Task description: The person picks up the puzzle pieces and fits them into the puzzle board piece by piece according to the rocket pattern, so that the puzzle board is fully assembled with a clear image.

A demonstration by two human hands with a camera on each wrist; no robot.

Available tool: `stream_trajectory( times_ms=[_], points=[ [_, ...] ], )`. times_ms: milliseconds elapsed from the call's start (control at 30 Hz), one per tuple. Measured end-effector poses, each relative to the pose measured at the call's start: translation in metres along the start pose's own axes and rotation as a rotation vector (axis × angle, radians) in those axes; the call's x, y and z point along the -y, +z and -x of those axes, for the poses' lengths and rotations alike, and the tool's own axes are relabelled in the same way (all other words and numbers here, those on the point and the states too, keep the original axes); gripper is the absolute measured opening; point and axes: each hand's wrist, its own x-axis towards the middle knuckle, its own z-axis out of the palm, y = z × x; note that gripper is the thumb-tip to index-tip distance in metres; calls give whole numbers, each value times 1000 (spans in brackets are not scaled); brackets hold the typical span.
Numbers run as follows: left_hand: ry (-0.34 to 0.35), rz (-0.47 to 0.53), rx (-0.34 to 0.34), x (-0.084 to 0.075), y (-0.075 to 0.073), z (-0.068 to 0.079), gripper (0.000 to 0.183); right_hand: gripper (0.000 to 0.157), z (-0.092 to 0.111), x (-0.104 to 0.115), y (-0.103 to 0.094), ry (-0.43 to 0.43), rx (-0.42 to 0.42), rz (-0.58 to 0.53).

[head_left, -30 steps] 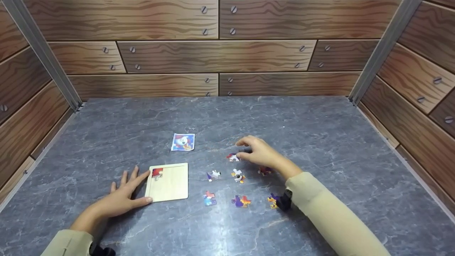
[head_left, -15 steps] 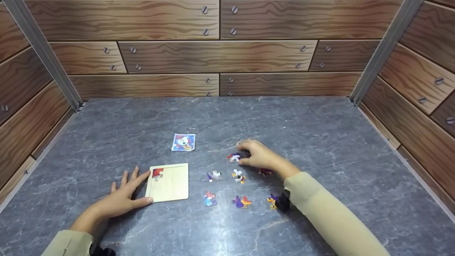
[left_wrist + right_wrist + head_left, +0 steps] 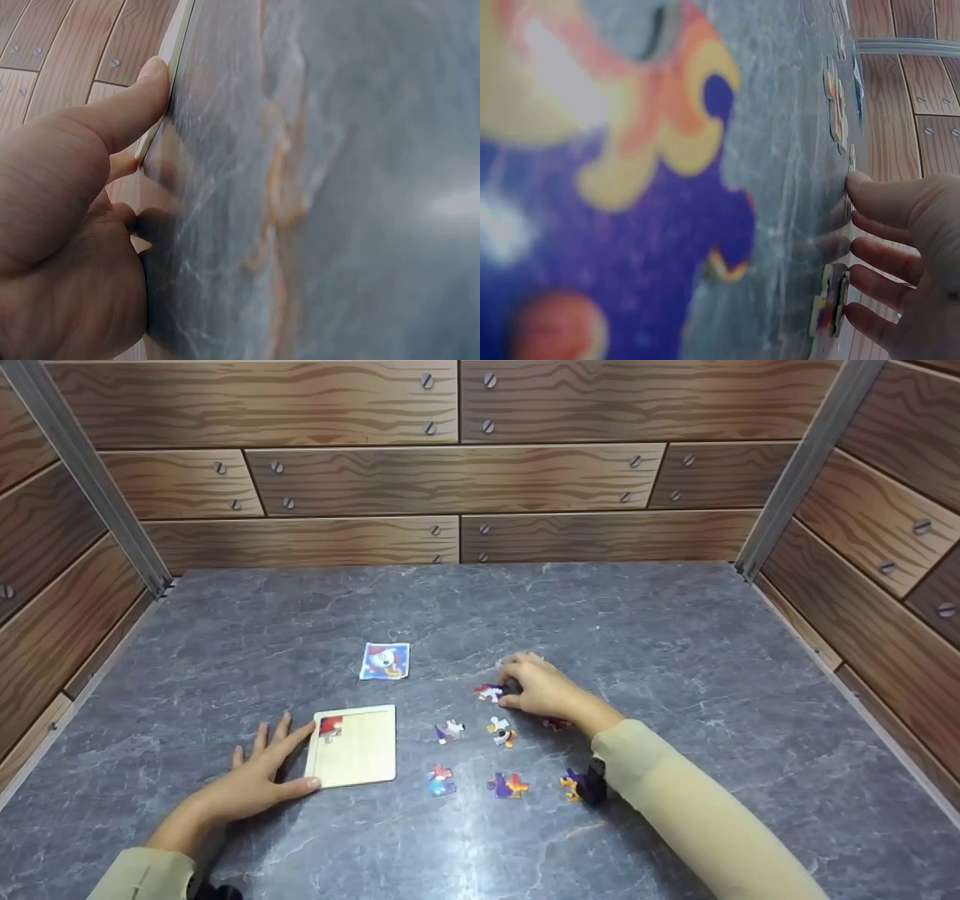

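Wood-print panels (image 3: pixel 360 476) are standing at 9, 12 and 3 o'clock, walling in a gray marbled desk (image 3: pixel 637 607). Pale wooden board (image 3: pixel 364 757) is lying flat toward 8 o'clock, red piece (image 3: pixel 330 726) sitting in its 10 o'clock corner. Left hand (image 3: pixel 259 771) is resting at the board's 9 o'clock side, fingers spread apart, thumb and index touching the edge. Picture card (image 3: pixel 385 661) is lying apart from the board, at its 1 o'clock.

Loose pieces are lying off the board's 3 o'clock side. Taking white-and-orange piece (image 3: pixel 502 731) as hub: white-and-purple piece (image 3: pixel 450 730) at 9, red-and-blue piece (image 3: pixel 441 780) at 8, purple-and-orange piece (image 3: pixel 508 785) at 6, purple-and-yellow piece (image 3: pixel 571 785) at 4 beside black wrist device (image 3: pixel 595 784), dark red piece (image 3: pixel 556 724) at 3, partly hidden by the forearm. Red-white-purple piece (image 3: pixel 489 692) is lying just short of 12; right hand (image 3: pixel 540 684) is bending thumb and fingers about its 3 o'clock end. Can't tell whether they're pinching it.
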Motion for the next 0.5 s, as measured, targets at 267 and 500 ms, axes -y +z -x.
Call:
stream_trajectory(
  times_ms=[267, 500],
  points=[
    [-6, 2, 4, 0, 2, 0, 86, 34, -1, 4, 1, 24, 11, 41],
    [2, -4, -9, 1, 2, 0, 86, 26, -3, 6, 2, 51, -6, 38]
  ],
)
